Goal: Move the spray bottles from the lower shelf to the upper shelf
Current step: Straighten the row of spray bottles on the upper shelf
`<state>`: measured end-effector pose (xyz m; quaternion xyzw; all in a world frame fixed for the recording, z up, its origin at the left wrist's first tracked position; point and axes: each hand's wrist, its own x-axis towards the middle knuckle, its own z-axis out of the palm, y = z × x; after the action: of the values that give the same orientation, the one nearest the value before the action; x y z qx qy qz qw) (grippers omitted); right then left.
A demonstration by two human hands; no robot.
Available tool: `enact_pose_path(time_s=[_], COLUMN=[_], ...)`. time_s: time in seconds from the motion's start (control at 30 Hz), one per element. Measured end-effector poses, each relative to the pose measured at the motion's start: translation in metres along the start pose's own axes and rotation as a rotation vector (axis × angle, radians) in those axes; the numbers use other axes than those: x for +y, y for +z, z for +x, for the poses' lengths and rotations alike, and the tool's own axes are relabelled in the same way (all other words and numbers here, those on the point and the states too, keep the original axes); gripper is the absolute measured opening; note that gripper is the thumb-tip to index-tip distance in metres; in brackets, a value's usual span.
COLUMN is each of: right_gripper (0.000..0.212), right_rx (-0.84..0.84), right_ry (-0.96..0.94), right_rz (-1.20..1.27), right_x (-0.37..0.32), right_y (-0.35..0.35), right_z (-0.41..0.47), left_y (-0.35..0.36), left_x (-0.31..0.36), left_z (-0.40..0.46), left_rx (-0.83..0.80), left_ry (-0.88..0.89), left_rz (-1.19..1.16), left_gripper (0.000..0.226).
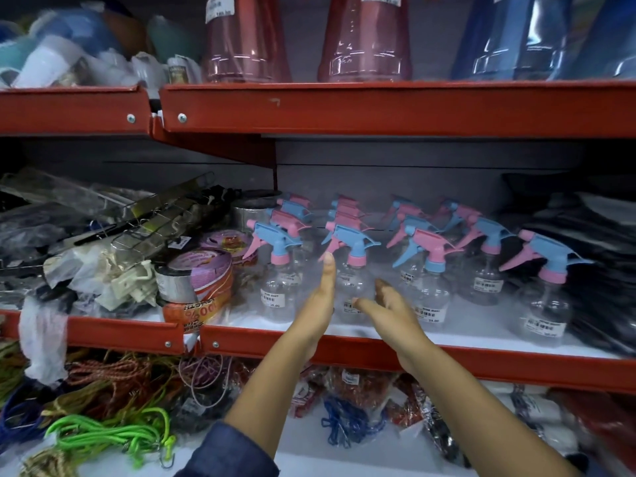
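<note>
Several clear spray bottles with pink and blue trigger heads stand in rows on the middle shelf (pixel 447 342), which has a red front lip. One front bottle (pixel 354 270) stands between my hands. My left hand (pixel 320 304) is flat with fingers straight, just left of that bottle. My right hand (pixel 385 311) is open to the bottle's right, thumb apart from the fingers. Neither hand holds anything. The upper shelf (pixel 378 108) runs above, also red.
Large pink jugs (pixel 361 39) and blue jugs (pixel 516 39) fill the upper shelf. Tape rolls (pixel 203 273) and bagged clutter crowd the left of the bottles. Dark packaged goods (pixel 592 235) lie to their right. Coloured cords (pixel 113 435) lie on the shelf below.
</note>
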<state>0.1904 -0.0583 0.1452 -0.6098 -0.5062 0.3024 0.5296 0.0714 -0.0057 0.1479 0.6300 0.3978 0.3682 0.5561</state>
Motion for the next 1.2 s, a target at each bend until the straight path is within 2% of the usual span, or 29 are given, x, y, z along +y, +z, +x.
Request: enact_pose_path(time_s=[0.13,0.23,0.3,0.37,0.5,0.53,0.6,0.7,0.8,0.9,1.0,1.1,1.2], right_gripper=[0.027,0.04,0.047,0.055,0.069,0.068,0.069,0.075,0.07,0.052,0.041,0.045,0.059], right_rx=[-0.02,-0.005,0.003,0.015,0.1,0.109,0.112,0.162,0.259,0.408,0.552,0.605,0.533], right_ry=[0.002,-0.022,-0.027,-0.032,-0.071,-0.09,-0.1,-0.089,-0.112,-0.206,-0.263,-0.243,-0.135], right_rz=[-0.018,-0.034,-0.043,-0.059,-0.134,-0.152,-0.18,-0.162,-0.044,-0.002,0.012,0.017,0.0], right_x=[0.001,0.002,0.003,0.001,0.003,0.002,0.003,0.008,0.014,0.017,0.018,0.019,0.02], right_y=[-0.002,-0.002,-0.001,0.002,0.006,0.008,0.01,0.012,0.009,-0.001,-0.018,-0.04,-0.06], right_z=[-0.001,-0.002,-0.002,-0.003,-0.006,-0.006,-0.005,-0.002,-0.006,-0.015,-0.02,-0.02,-0.019], left_y=[0.002,0.003,0.004,0.003,-0.01,-0.016,-0.025,-0.026,-0.013,0.009,0.034,0.058,0.081], left_x=[-0.001,0.0,-0.001,-0.005,-0.02,-0.022,-0.025,-0.028,-0.025,-0.017,-0.007,0.002,0.012], left_z=[-0.003,-0.006,-0.008,-0.012,-0.019,-0.019,-0.021,-0.026,-0.032,-0.032,-0.03,-0.027,-0.027], left_rx=[0.013,0.027,0.045,0.137,0.565,0.635,0.662,0.596,0.471,0.275,0.05,-0.106,-0.192], left_ry=[0.007,0.009,0.03,0.104,0.368,0.399,0.403,0.36,0.332,0.28,0.201,0.115,0.076], left_rz=[-0.002,-0.021,-0.049,-0.05,0.007,0.025,0.022,-0.006,-0.111,-0.194,-0.251,-0.27,-0.27], left_gripper=[0.114,0.128,0.13,0.107,0.028,0.018,0.01,0.005,0.012,0.031,0.065,0.089,0.093])
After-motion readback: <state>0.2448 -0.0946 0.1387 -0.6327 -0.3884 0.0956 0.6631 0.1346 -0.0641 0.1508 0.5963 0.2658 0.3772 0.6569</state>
